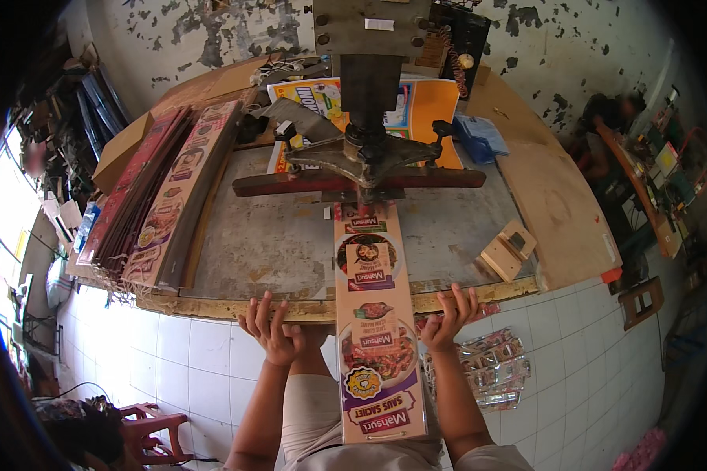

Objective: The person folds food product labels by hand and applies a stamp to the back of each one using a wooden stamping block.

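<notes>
A long printed cardboard strip (375,297), peach with purple bands and food pictures, lies lengthwise from below the press head (361,161) out over the table's front edge toward my lap. Left of it, my left hand (272,328) is at the wooden edge, fingers raised and apart, holding nothing. My right hand (448,318) is at the same edge on the strip's other side, its fingers also apart and slightly bent. Neither hand grips the strip. The dark red bar (432,180) of the press spans crosswise above the strip's far end.
Tall stacks of printed strips (184,184) stand at the left of the table. A small wooden block (508,250) sits at the right, with blue plastic sheets (481,137) behind. Cut pieces (487,369) lie on the tiled floor. A red stool (153,432) stands lower left.
</notes>
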The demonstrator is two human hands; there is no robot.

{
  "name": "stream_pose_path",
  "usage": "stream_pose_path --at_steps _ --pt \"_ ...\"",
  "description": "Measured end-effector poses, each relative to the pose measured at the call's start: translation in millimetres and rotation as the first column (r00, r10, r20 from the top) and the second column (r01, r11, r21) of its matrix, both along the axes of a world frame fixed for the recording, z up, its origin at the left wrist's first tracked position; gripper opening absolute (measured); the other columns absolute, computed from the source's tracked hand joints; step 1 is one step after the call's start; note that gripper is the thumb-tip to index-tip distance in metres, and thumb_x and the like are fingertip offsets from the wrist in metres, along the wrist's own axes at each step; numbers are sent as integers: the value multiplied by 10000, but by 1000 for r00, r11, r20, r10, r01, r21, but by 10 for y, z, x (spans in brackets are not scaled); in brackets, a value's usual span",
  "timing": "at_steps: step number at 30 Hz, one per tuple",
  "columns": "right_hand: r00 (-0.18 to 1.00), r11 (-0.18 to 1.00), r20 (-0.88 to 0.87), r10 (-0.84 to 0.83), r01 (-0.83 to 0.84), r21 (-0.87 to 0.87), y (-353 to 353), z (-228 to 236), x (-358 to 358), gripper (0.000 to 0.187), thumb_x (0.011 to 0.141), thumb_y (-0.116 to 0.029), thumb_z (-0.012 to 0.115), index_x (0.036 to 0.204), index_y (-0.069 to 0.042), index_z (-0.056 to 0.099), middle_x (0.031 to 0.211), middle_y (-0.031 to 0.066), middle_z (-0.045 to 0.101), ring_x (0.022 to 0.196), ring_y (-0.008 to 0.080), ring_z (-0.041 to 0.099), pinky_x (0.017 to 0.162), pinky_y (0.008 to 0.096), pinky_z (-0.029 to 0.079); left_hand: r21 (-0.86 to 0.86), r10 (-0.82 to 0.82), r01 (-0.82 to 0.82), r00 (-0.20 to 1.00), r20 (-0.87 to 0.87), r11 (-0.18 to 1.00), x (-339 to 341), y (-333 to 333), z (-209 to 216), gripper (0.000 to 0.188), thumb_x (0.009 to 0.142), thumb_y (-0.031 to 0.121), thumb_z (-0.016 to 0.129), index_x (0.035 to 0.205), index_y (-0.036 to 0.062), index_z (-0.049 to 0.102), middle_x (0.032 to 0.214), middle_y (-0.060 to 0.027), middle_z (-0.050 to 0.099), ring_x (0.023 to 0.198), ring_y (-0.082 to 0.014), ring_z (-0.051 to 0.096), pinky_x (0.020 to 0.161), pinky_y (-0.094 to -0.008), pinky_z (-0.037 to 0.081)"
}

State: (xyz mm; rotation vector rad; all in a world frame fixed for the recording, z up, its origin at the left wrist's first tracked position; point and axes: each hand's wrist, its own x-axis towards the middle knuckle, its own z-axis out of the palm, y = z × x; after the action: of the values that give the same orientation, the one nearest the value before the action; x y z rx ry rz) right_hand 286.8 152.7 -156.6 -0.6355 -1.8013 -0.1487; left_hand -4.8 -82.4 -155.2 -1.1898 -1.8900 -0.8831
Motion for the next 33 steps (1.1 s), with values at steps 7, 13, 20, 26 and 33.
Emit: stream_pose_path --at_steps 7,13,20,26,33 --pt "998 999 37 -43 44 -9 -27 8 25 508 1214 -459 362 1384 -109 688 1600 140 572 1604 417 374 1352 631 152 -5 1 -1 1000 -15 1000 7 14 21 478 1081 428 525 1458 168 661 1659 -145 564 1614 -413 378 1367 -629 100" --pt "999 999 28 -40 40 -21 -49 50 25 491 1207 -448 379 1389 -112 687 1596 137 576 1602 419 381 1361 642 115 -21 -14 13 1000 -9 1000 12 -2 22 469 1097 441 543 1455 153 633 1659 -169 552 1610 -436 377 1353 -657 105" --pt "996 997 49 -75 73 31 -14 21 15 471 1210 -412 357 1429 -109 643 1589 149 574 1586 438 389 1321 655 212 -21 -15 15 1000 -1 1000 14 -20 32 502 1098 476 565 1466 142 642 1651 -168 564 1602 -432 404 1360 -640 102" --pt "997 996 32 -66 64 66 53 18 14 458 1211 -396 360 1436 -97 624 1585 160 569 1577 442 383 1284 669 273 77 -194 179 935 297 981 462 -176 1005 522 1073 443 589 1409 57 689 1391 -180 723 1339 -411 600 1246 -588 317" --pt "1000 998 -3 -15 15 53 10 68 -88 461 1215 -407 374 1410 -85 640 1590 155 545 1567 440 396 1274 671 271 703 -931 681 -357 71 -208 875 -641 2628 677 1054 583 628 1395 6 730 856 -86 783 670 -212 629 713 -385 414"
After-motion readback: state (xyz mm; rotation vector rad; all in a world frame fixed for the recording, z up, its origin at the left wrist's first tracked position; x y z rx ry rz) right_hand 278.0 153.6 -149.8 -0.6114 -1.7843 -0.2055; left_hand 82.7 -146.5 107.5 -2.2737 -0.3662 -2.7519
